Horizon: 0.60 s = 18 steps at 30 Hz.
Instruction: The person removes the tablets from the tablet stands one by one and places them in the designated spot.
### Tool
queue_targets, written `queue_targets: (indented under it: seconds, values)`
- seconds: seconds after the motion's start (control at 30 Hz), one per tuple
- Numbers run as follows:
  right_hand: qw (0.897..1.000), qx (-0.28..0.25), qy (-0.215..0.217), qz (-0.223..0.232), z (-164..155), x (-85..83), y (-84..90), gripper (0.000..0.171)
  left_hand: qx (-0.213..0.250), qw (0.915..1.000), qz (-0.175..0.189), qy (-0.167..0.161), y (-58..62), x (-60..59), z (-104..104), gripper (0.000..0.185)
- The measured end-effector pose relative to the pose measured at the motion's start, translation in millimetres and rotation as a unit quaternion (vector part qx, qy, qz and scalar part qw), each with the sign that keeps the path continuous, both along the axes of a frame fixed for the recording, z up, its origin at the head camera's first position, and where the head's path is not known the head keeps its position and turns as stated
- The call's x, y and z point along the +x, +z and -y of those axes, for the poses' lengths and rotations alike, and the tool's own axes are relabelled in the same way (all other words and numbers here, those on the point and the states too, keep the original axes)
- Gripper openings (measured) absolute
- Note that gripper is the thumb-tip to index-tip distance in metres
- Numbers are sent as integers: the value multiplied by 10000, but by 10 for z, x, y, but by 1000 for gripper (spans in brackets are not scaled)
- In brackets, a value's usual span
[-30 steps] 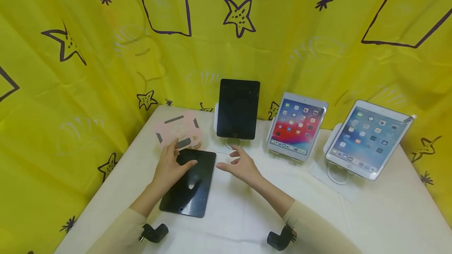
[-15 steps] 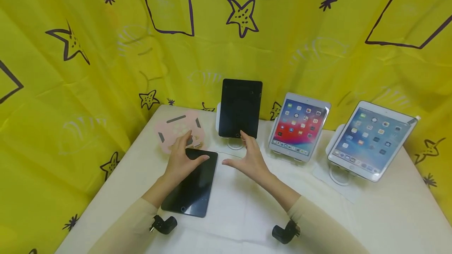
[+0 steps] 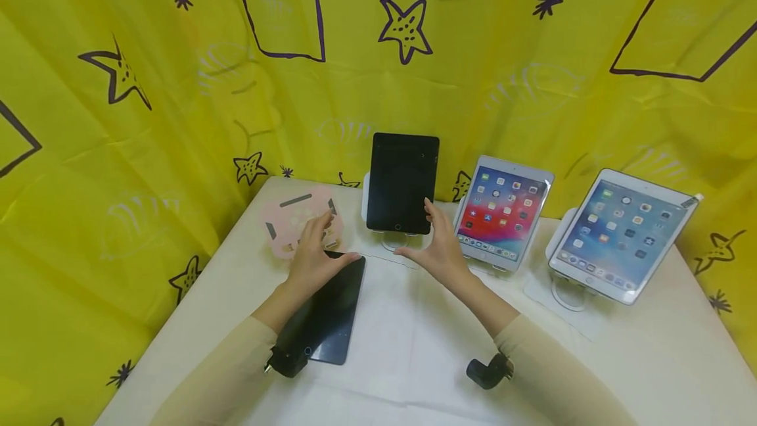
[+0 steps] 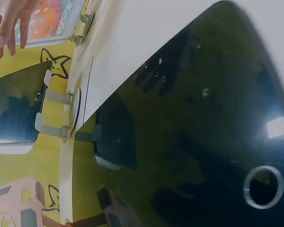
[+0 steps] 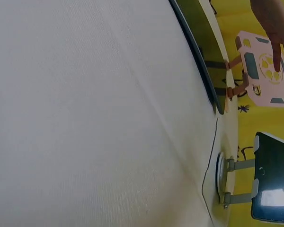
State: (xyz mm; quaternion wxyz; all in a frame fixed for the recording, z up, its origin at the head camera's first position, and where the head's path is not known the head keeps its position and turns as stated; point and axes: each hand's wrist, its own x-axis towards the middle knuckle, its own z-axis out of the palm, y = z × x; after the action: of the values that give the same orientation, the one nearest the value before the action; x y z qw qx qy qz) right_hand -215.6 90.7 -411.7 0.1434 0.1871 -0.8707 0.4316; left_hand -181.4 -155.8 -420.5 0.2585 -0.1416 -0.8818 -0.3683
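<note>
My left hand (image 3: 316, 255) hovers over the upper end of a black tablet (image 3: 340, 321) that lies flat on the table, with thumb and fingers spread and nothing held. Behind that hand a pink case (image 3: 290, 206) with grey patches is propped on a support. My right hand (image 3: 442, 245) is in the air, thumb apart from fingers, in front of the lower right corner of a second black tablet (image 3: 402, 176) on a white stand; contact cannot be told. The left wrist view shows the lying tablet's home button (image 4: 264, 187) close up.
Right of the hands stand a white tablet with a red and blue screen (image 3: 499, 215) and another with a bluish screen (image 3: 621, 235), both on stands. A yellow patterned curtain (image 3: 461, 84) hangs behind the white-covered table (image 3: 408, 373).
Both hands have moved right and away from the person, with thumbs and fingers still spread. The right hand has reached the black standing tablet's lower right corner in view. The tablets stay put.
</note>
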Motion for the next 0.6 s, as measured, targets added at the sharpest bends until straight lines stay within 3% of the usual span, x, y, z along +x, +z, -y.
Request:
queue_targets:
  seconds: [0.4, 0.6]
  values:
    - [9990, 310, -306, -45, -98, -163, -4, 94, 258, 9995, 183, -40, 107, -274, -191, 89]
    - [9979, 468, -446, 100, -155, -266, -36, 94, 669, 9958, 572, -250, 121, -408, -249, 89]
